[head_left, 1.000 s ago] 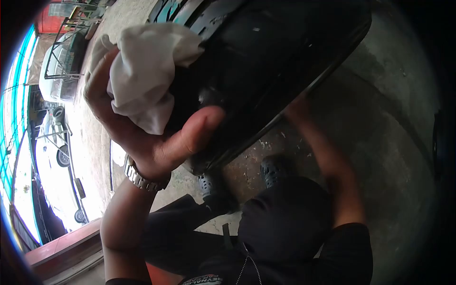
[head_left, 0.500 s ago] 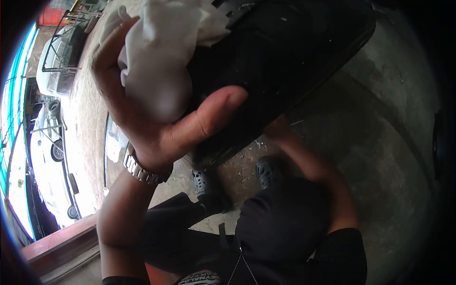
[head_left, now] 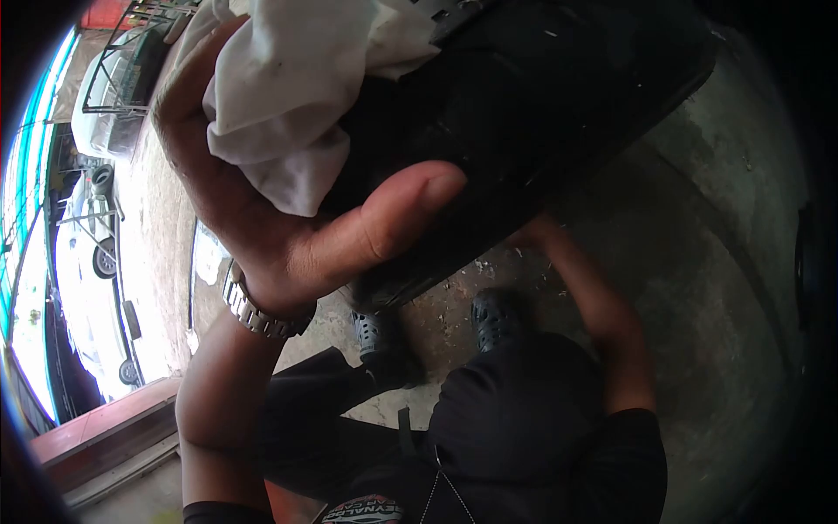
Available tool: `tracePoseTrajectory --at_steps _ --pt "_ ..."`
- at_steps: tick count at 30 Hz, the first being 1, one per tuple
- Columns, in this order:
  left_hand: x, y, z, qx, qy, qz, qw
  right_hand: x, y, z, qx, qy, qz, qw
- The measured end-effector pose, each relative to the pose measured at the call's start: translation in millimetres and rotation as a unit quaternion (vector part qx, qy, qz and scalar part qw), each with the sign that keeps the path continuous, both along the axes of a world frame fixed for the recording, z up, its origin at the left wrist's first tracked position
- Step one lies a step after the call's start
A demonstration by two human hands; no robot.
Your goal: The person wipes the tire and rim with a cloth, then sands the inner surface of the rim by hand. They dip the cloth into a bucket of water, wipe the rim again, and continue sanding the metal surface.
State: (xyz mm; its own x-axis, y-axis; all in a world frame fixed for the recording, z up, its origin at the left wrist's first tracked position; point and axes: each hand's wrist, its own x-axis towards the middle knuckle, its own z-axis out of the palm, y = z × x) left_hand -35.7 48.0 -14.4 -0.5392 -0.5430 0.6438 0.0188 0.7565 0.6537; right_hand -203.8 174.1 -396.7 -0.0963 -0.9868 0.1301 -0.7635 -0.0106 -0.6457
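The left hand (head_left: 271, 236) grips a bunched white cloth (head_left: 284, 96) at the black panel (head_left: 524, 105); the right hand (head_left: 534, 232) is by its lower edge, grip unclear.

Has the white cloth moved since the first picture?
Yes. Against the left shoe, the white cloth has shifted up and slightly to the right in the view.

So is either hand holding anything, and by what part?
The left hand holds the bunched white cloth by its left side. The right hand is at the lower edge of the black piece; any grip is hidden.
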Motion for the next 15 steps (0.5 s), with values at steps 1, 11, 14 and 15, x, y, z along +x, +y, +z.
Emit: tracePoseTrajectory --at_steps 1,11,14,15 --pt "2.4 -2.5 -1.7 -0.003 0.001 -0.006 1.000 -2.9 -0.6 4.5 0.018 0.005 0.016 1.000" --pt "3.7 -21.7 -5.8 -0.072 -0.011 -0.043 0.996 14.3 -2.0 33.8 -0.087 0.034 -0.073 0.993" --pt "-0.9 -15.3 -8.1 -0.033 0.018 -0.066 0.997 72.2 -16.1 38.7 -0.157 -0.143 -0.108 0.971" --pt "-1.8 -12.7 -7.7 -0.029 0.018 -0.059 0.998 80.9 -14.8 36.5 -0.182 -0.157 -0.109 0.964"
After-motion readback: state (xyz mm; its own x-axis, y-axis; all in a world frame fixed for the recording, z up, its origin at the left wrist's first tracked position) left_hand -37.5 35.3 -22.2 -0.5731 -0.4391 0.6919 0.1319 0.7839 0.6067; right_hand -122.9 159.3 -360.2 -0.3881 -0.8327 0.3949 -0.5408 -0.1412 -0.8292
